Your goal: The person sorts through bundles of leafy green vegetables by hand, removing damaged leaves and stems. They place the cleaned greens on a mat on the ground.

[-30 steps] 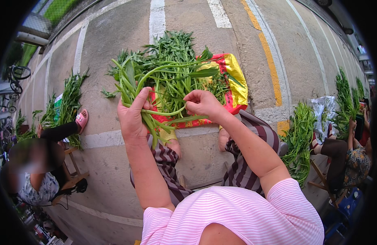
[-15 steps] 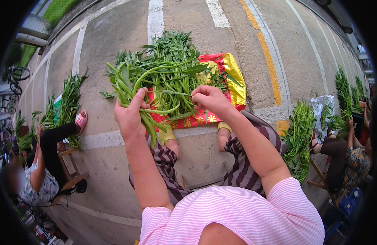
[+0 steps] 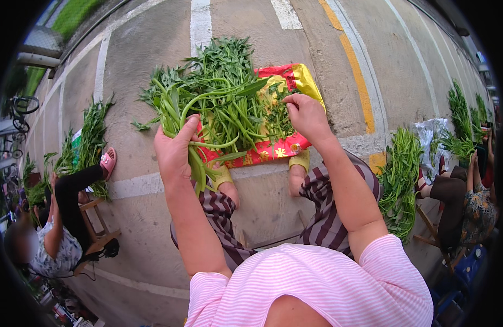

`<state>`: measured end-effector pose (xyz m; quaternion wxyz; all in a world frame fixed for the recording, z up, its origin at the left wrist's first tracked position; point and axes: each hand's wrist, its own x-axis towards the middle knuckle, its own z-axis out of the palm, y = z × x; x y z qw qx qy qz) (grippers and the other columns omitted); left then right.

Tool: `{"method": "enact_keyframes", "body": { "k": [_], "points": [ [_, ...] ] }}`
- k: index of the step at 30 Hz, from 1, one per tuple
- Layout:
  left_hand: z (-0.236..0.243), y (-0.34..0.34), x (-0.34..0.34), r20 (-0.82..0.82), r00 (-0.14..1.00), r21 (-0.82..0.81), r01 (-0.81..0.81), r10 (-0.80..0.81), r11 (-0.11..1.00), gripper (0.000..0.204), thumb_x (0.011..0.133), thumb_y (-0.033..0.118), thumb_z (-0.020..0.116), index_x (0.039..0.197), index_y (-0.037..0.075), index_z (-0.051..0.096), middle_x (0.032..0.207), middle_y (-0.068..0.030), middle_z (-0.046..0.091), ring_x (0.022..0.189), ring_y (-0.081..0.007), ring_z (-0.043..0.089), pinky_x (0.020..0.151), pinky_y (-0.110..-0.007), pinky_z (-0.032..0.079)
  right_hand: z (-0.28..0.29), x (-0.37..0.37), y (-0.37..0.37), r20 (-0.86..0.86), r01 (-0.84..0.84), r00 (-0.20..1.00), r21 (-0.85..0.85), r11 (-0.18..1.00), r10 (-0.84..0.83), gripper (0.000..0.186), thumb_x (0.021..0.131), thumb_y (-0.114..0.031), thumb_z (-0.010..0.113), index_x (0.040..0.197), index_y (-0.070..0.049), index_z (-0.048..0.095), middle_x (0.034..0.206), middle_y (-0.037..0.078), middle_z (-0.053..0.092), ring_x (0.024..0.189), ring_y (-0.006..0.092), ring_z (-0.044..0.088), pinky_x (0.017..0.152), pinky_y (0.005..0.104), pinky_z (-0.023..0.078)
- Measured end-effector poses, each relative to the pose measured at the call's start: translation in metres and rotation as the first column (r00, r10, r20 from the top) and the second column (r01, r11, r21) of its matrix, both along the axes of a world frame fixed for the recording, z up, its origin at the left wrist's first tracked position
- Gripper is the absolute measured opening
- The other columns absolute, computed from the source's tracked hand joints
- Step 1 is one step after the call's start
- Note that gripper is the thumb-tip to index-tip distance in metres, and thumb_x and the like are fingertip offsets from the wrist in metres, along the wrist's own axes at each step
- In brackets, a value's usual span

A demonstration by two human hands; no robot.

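Observation:
My left hand (image 3: pixel 175 152) is wrapped round a bunch of long green leafy stems (image 3: pixel 167 106), whose ends stick out above and below the thumb. One curved stem arches to the right over a large heap of leafy greens (image 3: pixel 224 62). The heap lies partly on a flattened red and yellow bag (image 3: pixel 308 84) on the ground before me. Above the bag's right half, my right hand (image 3: pixel 311 117) is closed in a pinch; anything between its fingertips is too small to make out. Small loose leaf pieces (image 3: pixel 277 115) lie on the bag just left of that hand.
My feet in yellow (image 3: pixel 299 159) flank the bag's near edge. On the left a seated person (image 3: pixel 50 240) handles greens (image 3: pixel 93 136). To the right lie another heap of greens (image 3: pixel 398 180) and a silvery sheet (image 3: pixel 425 141), beside another seated person (image 3: pixel 474 212).
My right hand has moved right and slightly away from me, from beside the held stems to over the loose leaf pieces. My left hand still grips the bunch.

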<state>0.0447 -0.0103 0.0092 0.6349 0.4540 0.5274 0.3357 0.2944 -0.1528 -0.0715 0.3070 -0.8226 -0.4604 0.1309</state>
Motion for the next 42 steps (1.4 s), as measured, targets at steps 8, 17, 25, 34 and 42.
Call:
{"method": "enact_keyframes", "body": {
  "k": [8,17,25,34,42],
  "points": [
    [-0.017,0.008,-0.011,-0.428,0.878,0.107,0.283,-0.213,0.953,0.024,0.082,0.003,0.073,0.104,-0.002,0.064,0.084,-0.0055,0.069,0.060,-0.0129,0.060,0.056,-0.028,0.051,0.027,0.025,-0.011,0.088,0.119,0.992,-0.395,0.911,-0.092,0.020,0.089,-0.019,0.059,0.102,-0.011,0.071,0.097,0.015,0.072,0.093,0.0342,0.069,0.083,0.0462,0.054],
    [0.021,0.067,-0.045,-0.830,0.508,0.066,0.499,-0.229,0.864,0.030,0.077,0.008,0.074,0.105,-0.001,0.069,0.076,-0.0109,0.070,0.061,-0.0186,0.066,0.059,-0.035,0.051,0.013,0.031,-0.014,0.121,0.173,0.983,-0.341,0.924,-0.139,0.019,0.087,-0.023,0.060,0.099,-0.013,0.071,0.094,0.012,0.072,0.092,0.0323,0.069,0.081,0.0464,0.054],
    [0.035,0.140,-0.093,-0.964,0.241,0.241,0.613,0.113,0.752,0.032,0.079,0.018,0.071,0.108,0.005,0.065,0.096,-0.0219,0.070,0.096,-0.0409,0.066,0.083,-0.048,0.051,0.007,0.030,-0.018,0.152,0.098,0.988,-0.386,0.917,-0.042,0.018,0.090,-0.022,0.056,0.101,-0.013,0.068,0.100,0.011,0.069,0.095,0.0326,0.067,0.082,0.0471,0.053],
    [-0.003,0.202,-0.099,-0.783,0.030,0.470,0.682,0.621,0.560,0.029,0.092,0.012,0.056,0.120,0.007,0.054,0.103,-0.0166,0.066,0.087,-0.0379,0.069,0.072,-0.046,0.056,0.006,0.014,-0.020,0.052,-0.011,0.998,-0.418,0.908,0.036,0.019,0.090,-0.020,0.061,0.101,-0.006,0.069,0.100,0.015,0.069,0.092,0.0343,0.066,0.079,0.0449,0.052],
    [-0.208,0.218,-0.121,-0.823,-0.231,0.176,0.765,0.519,0.620,0.028,0.092,0.010,0.056,0.120,0.009,0.052,0.099,-0.0078,0.065,0.083,-0.0262,0.071,0.066,-0.039,0.057,0.024,-0.013,-0.027,0.011,-0.172,0.979,-0.487,0.856,0.203,0.025,0.091,-0.025,0.062,0.107,-0.007,0.067,0.096,0.014,0.067,0.090,0.0347,0.066,0.077,0.0462,0.052]
  ]
}}
